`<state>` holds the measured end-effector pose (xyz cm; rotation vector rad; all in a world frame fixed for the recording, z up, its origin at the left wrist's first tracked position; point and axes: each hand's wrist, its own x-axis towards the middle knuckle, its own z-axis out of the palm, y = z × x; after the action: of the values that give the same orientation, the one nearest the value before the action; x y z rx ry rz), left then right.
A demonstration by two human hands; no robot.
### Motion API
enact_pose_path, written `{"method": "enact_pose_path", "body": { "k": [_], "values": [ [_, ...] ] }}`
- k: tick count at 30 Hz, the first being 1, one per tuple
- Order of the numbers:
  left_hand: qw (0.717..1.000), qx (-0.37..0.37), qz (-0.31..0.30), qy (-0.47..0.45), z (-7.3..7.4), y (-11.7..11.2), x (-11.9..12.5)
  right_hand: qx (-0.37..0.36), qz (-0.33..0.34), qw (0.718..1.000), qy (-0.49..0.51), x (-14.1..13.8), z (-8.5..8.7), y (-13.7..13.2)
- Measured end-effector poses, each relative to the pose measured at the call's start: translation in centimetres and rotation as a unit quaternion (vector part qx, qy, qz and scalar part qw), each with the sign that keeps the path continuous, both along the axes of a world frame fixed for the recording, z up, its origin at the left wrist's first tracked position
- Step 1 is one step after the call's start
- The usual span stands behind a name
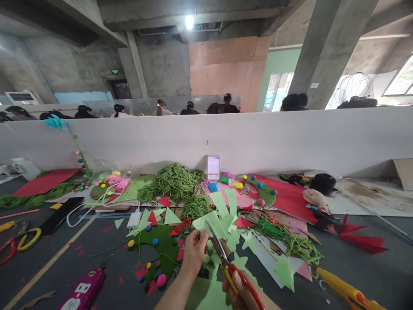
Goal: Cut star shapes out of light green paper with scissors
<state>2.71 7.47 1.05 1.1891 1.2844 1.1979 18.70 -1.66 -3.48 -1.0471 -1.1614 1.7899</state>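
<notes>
My left hand (195, 252) pinches a piece of light green paper (211, 223) by its near edge, thumb on top. In my right hand (240, 286) is a pair of scissors (222, 254) with red and yellow handles, fingers wrapped round them. The slightly parted blades point up and away, their tips at the paper. Below the hands lies a larger green sheet (206, 295). Cut green paper stars (248, 240) and scraps are strewn to the right of the blades. A dark green felt shape with pompoms (161, 243) lies left of my left hand.
Green yarn (176, 183) is heaped behind the paper. A phone (213, 168) leans on the white partition (206, 135). A yellow glue gun (345, 286) lies right; a purple device (84, 289), black phone (63, 214) and more scissors (21, 243) lie left. People sit beyond the partition.
</notes>
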Motion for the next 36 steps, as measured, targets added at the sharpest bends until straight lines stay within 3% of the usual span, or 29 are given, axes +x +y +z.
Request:
{"method": "enact_pose_path", "body": {
  "k": [5, 8, 13, 20, 28, 36],
  "values": [
    [1.0, -0.017, 0.006, -0.001, -0.2, 0.1, -0.1, -0.073, 0.023, 0.995, 0.063, 0.4, -1.4, 0.7],
    [1.0, -0.022, 0.016, -0.01, -0.1, 0.1, -0.3, -0.065, 0.02, 0.997, 0.048, 0.9, -1.4, 0.7],
    [0.999, -0.03, 0.029, -0.022, 0.3, 0.3, -0.8, -0.041, 0.033, 0.999, -0.002, 1.6, -0.7, 0.4],
    [0.999, -0.007, 0.013, 0.046, 0.6, 0.1, -0.7, -0.007, 0.043, 0.999, 0.014, 1.5, 1.2, 0.6],
    [0.995, -0.012, -0.046, 0.089, 2.5, 0.3, -1.2, 0.01, 0.064, 0.998, 0.016, 2.5, 1.7, 1.1],
    [0.984, -0.012, -0.11, 0.139, 0.5, 0.4, -1.9, 0.006, 0.098, 0.995, 0.017, 3.2, 1.6, 1.1]
  ]
}}
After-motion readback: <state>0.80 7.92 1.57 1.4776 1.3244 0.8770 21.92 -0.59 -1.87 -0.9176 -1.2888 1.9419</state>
